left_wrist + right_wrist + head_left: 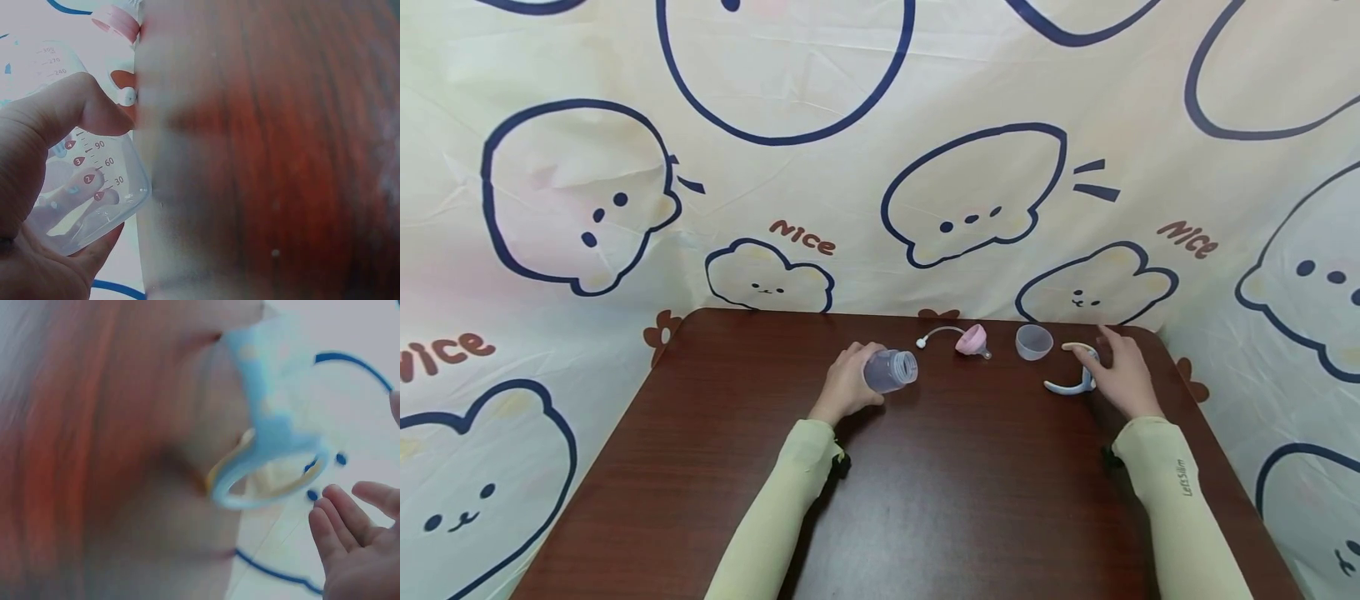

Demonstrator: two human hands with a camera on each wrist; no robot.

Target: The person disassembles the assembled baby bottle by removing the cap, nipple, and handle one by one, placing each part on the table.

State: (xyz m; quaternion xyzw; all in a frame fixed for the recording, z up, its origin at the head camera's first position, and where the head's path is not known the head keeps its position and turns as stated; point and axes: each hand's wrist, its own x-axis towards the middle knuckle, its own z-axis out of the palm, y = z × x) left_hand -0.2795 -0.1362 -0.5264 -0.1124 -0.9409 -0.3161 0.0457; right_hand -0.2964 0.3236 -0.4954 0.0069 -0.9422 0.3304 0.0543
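My left hand (850,385) grips a clear baby bottle (889,372) around its body, thumb on one side and fingers on the other. The bottle is tilted with its uncovered threaded neck pointing right; in the left wrist view the measuring marks on the bottle (103,162) read 30, 60 and 90. On the right, my right hand (1122,377) is beside a light blue bottle handle (1086,379). Seen from the right wrist, the fingers (340,522) are extended and apart from the looped handle (269,450).
Between the hands, near the table's back edge, lie a pink collar with a nipple (973,341), a thin straw tube (942,331) with a white end, and a clear cup-shaped cap (1033,342). A printed cloth (850,192) hangs behind the brown table (970,483).
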